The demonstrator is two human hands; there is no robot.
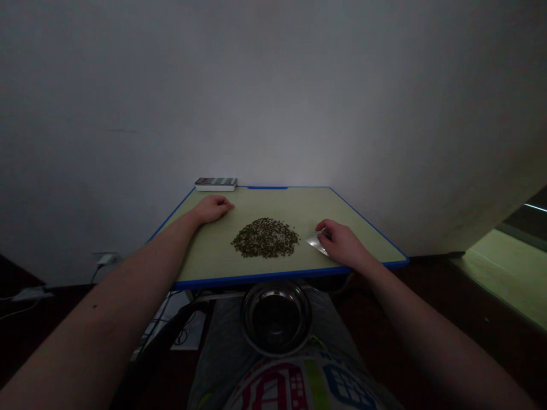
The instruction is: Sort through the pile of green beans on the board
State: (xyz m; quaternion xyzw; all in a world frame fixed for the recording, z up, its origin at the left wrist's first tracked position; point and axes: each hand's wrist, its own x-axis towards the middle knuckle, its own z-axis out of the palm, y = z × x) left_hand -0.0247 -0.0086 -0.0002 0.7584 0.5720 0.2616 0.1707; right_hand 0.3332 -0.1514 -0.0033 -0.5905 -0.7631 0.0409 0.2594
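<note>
On the pale tabletop (294, 202) lies a low heap of small greenish-brown grains (265, 239), flecked with whitish bits. My left hand (212, 208) rests on the table to the left and slightly beyond the heap, its fingers curled in; nothing shows in them. To the right of the heap, my right hand (335, 239) pinches a thin, shiny silver piece (317, 244) with a pointed end. Its tip faces the grains but stays apart from them. The exact kind of this piece cannot be made out, and my fingers cover part of it.
A round metal bowl (277, 319) sits on my lap, below the table's blue front edge (256, 279). At the far left corner, a phone (216, 181) lies on a white box (216, 188). A wall (273, 102) stands behind the table. Cables and a plug (106, 259) are at the left.
</note>
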